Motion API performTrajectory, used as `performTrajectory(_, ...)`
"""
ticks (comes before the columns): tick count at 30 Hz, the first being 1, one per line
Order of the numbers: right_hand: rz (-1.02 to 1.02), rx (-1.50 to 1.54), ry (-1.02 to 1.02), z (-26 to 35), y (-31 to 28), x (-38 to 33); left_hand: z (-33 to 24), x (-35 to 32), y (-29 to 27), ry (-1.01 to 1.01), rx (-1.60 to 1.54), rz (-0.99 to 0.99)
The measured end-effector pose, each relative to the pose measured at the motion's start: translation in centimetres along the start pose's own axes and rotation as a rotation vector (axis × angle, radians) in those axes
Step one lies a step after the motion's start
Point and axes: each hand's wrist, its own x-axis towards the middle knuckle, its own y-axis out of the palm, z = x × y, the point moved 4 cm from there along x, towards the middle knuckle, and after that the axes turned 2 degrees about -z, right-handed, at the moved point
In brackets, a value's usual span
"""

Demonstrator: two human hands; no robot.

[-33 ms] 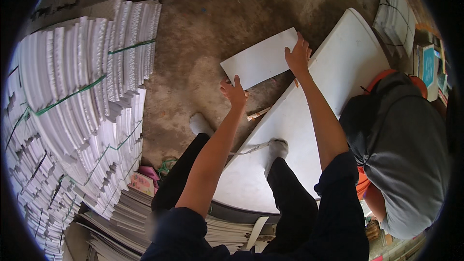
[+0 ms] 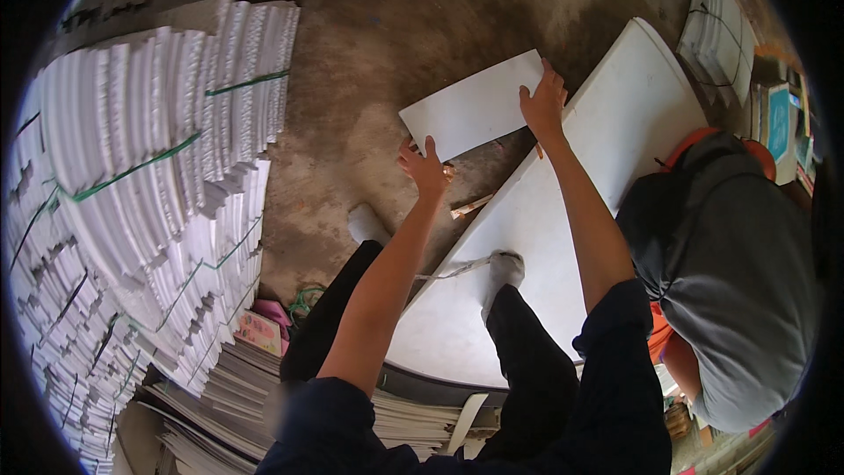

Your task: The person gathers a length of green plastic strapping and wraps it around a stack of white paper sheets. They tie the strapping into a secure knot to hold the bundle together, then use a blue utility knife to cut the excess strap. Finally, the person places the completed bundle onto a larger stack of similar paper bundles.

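Note:
Between both hands I hold a white rectangular panel point(image 2: 472, 107), tilted so that its right end sits higher in view. My left hand point(image 2: 425, 167) grips its lower left corner, thumb on the upper face and fingers curled at the edge. At the right end, my right hand point(image 2: 543, 104) has its thumb on top and its fingers round the far edge. The panel's underside is hidden, so I cannot tell whether it is one sheet or several. A large white board point(image 2: 563, 211) lies below my right forearm, and my right foot in a grey sock point(image 2: 504, 280) rests on it.
Tall stacks of white sheets point(image 2: 132, 141) tied with green cord rise at the left. Another person in grey clothing point(image 2: 747, 273) bends close on my right. A tied bundle point(image 2: 718, 40) stands at the far right. Piled sheets point(image 2: 229, 396) lie behind my legs.
The view has shifted very slightly, so the left stacks appear a little further right. Both hands keep the same hold on the panel.

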Motion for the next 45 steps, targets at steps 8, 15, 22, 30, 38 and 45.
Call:
performTrajectory(8, -0.181, 0.274, -0.246, 13.7, -15.0, -6.1, -14.7, -7.1, -15.7, 0.385, -0.178, -0.026)
performTrajectory(15, -0.154, 0.462, -0.634, 39.2, -28.1, -11.0, -27.7, -15.0, -37.2, 0.522, -0.261, -0.400)
performTrajectory(22, 0.184, 0.487, -0.914, 59.1, -21.1, -11.5, -24.8, -9.2, -50.0, 0.448, -0.340, -0.612)
performTrajectory(30, 0.163, 0.270, -1.020, 61.1, -19.3, -12.9, -23.3, -8.6, -53.1, 0.549, -0.311, -0.437)
performTrajectory(38, 0.528, 0.454, -0.887, 48.0, -30.2, -24.8, -17.4, -24.3, -58.3, 0.425, -0.656, -0.464)
performTrajectory(45, 0.694, 0.317, -0.993, 29.6, -39.0, -36.9, -3.7, -48.3, -55.2, 0.111, -0.600, -0.734)
